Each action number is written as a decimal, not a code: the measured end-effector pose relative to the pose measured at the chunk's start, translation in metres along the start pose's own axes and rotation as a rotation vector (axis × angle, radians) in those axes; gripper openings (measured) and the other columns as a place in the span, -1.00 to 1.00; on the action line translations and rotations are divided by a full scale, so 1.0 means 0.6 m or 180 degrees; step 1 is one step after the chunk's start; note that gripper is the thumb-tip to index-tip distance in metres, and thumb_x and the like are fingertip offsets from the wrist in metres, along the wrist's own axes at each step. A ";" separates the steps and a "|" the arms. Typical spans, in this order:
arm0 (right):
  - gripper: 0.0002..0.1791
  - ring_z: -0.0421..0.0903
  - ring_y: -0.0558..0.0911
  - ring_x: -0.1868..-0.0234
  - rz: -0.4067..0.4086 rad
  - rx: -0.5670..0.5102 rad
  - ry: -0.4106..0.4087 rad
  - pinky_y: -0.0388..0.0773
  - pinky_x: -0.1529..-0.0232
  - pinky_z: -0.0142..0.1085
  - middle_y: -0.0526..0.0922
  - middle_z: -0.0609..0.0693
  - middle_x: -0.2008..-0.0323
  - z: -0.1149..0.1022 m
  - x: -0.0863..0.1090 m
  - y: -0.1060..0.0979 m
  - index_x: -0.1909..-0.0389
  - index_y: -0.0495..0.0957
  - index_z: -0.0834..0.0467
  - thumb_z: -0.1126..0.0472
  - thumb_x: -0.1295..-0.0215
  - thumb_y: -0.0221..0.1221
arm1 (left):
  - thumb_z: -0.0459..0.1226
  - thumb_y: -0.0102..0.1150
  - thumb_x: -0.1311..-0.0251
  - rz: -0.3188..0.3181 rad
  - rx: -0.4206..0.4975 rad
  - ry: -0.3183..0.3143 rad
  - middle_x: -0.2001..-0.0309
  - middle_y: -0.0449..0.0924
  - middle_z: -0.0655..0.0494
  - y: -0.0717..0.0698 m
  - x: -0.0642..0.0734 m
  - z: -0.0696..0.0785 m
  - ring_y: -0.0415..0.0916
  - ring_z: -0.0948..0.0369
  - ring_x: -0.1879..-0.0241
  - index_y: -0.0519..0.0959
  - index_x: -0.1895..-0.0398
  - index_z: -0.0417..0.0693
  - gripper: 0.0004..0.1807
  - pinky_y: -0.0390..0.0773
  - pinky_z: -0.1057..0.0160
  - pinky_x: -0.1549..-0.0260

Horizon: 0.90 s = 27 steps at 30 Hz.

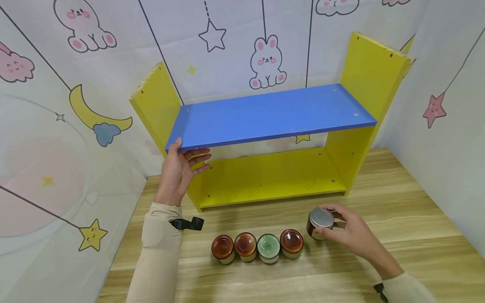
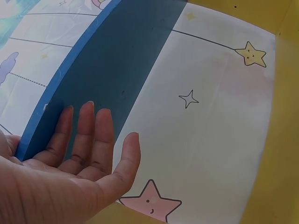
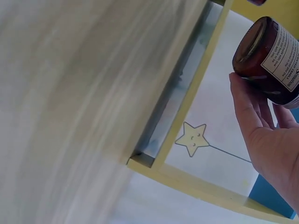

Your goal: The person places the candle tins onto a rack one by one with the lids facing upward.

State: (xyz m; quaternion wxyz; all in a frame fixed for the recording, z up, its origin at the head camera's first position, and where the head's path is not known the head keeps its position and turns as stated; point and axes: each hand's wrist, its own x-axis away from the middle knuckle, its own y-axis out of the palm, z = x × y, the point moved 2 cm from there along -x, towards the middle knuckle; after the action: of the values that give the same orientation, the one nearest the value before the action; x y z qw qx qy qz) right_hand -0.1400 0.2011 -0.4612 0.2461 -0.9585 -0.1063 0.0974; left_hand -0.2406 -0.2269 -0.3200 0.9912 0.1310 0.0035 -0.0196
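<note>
With the thumb over its top face and the fingers below, my left hand (image 1: 178,170) holds the front left corner of a blue shelf board (image 1: 273,111). In the left wrist view the fingers (image 2: 84,135) spread under the board (image 2: 117,56). My right hand (image 1: 350,229) grips a candle jar (image 1: 316,225) with a silver lid, low over the table. The right wrist view shows the jar's dark red-brown glass and pale printed label (image 3: 282,58). Left of it stands a row of several similar jars, a green one (image 1: 268,246) between red-brown ones (image 1: 291,240).
The blue board spans two yellow side panels (image 1: 379,75), above a yellow bottom shelf (image 1: 265,176). This unit stands on a wood-grain table (image 1: 398,202). Cloth (image 1: 235,63) printed with rabbits and stars hangs behind and at both sides.
</note>
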 end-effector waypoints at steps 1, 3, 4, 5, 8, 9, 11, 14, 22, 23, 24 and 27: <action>-0.37 0.05 0.66 -0.08 0.0010 -0.0002 0.0002 0.63 -0.04 -0.24 0.61 0.15 -0.15 -0.002 -0.001 -0.002 -0.27 0.49 0.16 0.09 -0.22 0.45 | 0.14 -0.37 -0.59 0.0000 0.0002 0.0000 -0.10 0.56 -0.14 0.000 0.000 0.000 0.59 0.03 -0.07 0.00 -0.59 0.02 -0.32 0.57 -0.02 -0.10; -0.35 0.09 0.66 -0.09 0.0026 -0.0028 0.0055 0.64 -0.03 -0.21 0.60 0.16 -0.16 -0.007 -0.003 -0.005 -0.27 0.48 0.15 0.08 -0.21 0.46 | 0.14 -0.37 -0.59 -0.0007 0.0008 0.0004 -0.10 0.56 -0.14 0.000 0.000 0.000 0.59 0.03 -0.07 -0.01 -0.59 0.02 -0.33 0.60 0.01 -0.06; -0.35 0.11 0.65 -0.10 0.0031 -0.0034 0.0061 0.64 -0.03 -0.21 0.59 0.17 -0.16 -0.009 -0.004 -0.007 -0.28 0.47 0.16 0.07 -0.21 0.46 | 0.14 -0.37 -0.59 -0.0009 0.0012 0.0004 -0.09 0.56 -0.13 0.000 0.000 0.000 0.59 0.03 -0.07 0.00 -0.59 0.02 -0.33 0.60 0.02 -0.06; -0.34 0.13 0.65 -0.10 0.0042 -0.0042 0.0075 0.64 -0.03 -0.20 0.59 0.18 -0.16 -0.010 -0.005 -0.008 -0.28 0.47 0.16 0.07 -0.20 0.46 | 0.14 -0.37 -0.59 -0.0012 0.0012 0.0006 -0.09 0.57 -0.13 0.000 0.001 0.000 0.59 0.03 -0.07 0.00 -0.58 0.02 -0.33 0.60 0.02 -0.06; -0.35 0.13 0.65 -0.11 0.0066 -0.0038 0.0101 0.64 -0.02 -0.23 0.58 0.15 -0.14 -0.014 -0.009 -0.014 -0.27 0.46 0.14 0.05 -0.20 0.46 | 0.14 -0.37 -0.59 -0.0011 0.0012 0.0009 -0.05 0.60 -0.08 0.000 0.001 0.000 0.59 0.03 -0.06 0.02 -0.58 0.01 -0.33 0.60 0.02 -0.06; -0.36 0.12 0.64 -0.11 0.0079 -0.0027 0.0089 0.64 -0.02 -0.25 0.58 0.14 -0.14 -0.015 -0.011 -0.015 -0.26 0.47 0.13 0.05 -0.21 0.46 | 0.14 -0.37 -0.59 -0.0009 0.0014 0.0008 -0.03 0.61 -0.05 0.000 0.001 0.000 0.59 0.03 -0.06 0.02 -0.58 0.01 -0.33 0.60 0.02 -0.06; -0.37 0.10 0.64 -0.10 0.0097 -0.0009 0.0055 0.64 -0.02 -0.29 0.58 0.12 -0.13 -0.017 -0.014 -0.019 -0.25 0.47 0.13 0.05 -0.22 0.45 | 0.14 -0.36 -0.58 -0.0003 0.0018 0.0008 -0.01 0.62 -0.02 0.000 0.001 -0.001 0.60 0.03 -0.05 0.01 -0.58 0.02 -0.33 0.61 0.02 -0.05; -0.38 0.06 0.63 -0.09 0.0107 -0.0034 -0.0004 0.62 -0.01 -0.35 0.57 0.12 -0.13 -0.023 -0.019 -0.025 -0.26 0.45 0.15 0.08 -0.24 0.43 | 0.14 -0.36 -0.58 0.0010 0.0024 0.0004 0.01 0.63 0.00 0.000 0.001 -0.001 0.60 0.03 -0.05 -0.01 -0.59 0.03 -0.32 0.61 0.03 -0.04; -0.39 -0.20 0.61 -0.05 0.0218 -0.0066 -0.0124 0.58 0.00 -0.49 0.58 0.13 -0.14 -0.040 -0.031 -0.039 -0.29 0.45 0.20 0.13 -0.27 0.41 | 0.15 -0.37 -0.58 0.0016 0.0014 -0.0023 -0.01 0.61 0.01 0.001 0.002 0.000 0.59 0.04 -0.06 -0.02 -0.60 0.04 -0.32 0.44 -0.15 -0.25; -0.39 -0.22 0.60 -0.04 0.0235 -0.0060 -0.0138 0.57 0.00 -0.50 0.58 0.12 -0.13 -0.042 -0.032 -0.040 -0.28 0.45 0.19 0.13 -0.27 0.41 | 0.15 -0.37 -0.58 0.0017 0.0015 -0.0025 -0.01 0.62 0.01 0.001 0.002 0.000 0.59 0.04 -0.06 -0.02 -0.60 0.04 -0.31 0.41 -0.17 -0.27; -0.39 -0.24 0.59 -0.03 0.0246 -0.0054 -0.0147 0.57 0.01 -0.51 0.59 0.12 -0.13 -0.043 -0.033 -0.040 -0.28 0.46 0.19 0.13 -0.27 0.41 | 0.15 -0.36 -0.58 0.0017 0.0013 -0.0025 -0.01 0.62 0.01 0.001 0.002 0.000 0.59 0.04 -0.06 -0.02 -0.60 0.04 -0.31 0.41 -0.18 -0.27; -0.40 -0.26 0.58 -0.03 0.0269 -0.0056 -0.0150 0.57 0.00 -0.52 0.59 0.11 -0.12 -0.047 -0.036 -0.042 -0.28 0.46 0.18 0.13 -0.27 0.41 | 0.15 -0.36 -0.58 0.0012 0.0009 -0.0023 -0.01 0.62 0.01 0.002 0.002 0.000 0.60 0.04 -0.06 -0.01 -0.60 0.04 -0.32 0.41 -0.17 -0.27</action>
State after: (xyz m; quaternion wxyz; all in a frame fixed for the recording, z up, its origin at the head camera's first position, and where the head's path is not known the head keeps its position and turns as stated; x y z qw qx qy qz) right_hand -0.1580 0.2046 -0.4216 0.2308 -0.9617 -0.0723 0.1293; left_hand -0.2392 -0.2260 -0.3199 0.9910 0.1323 -0.0004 -0.0181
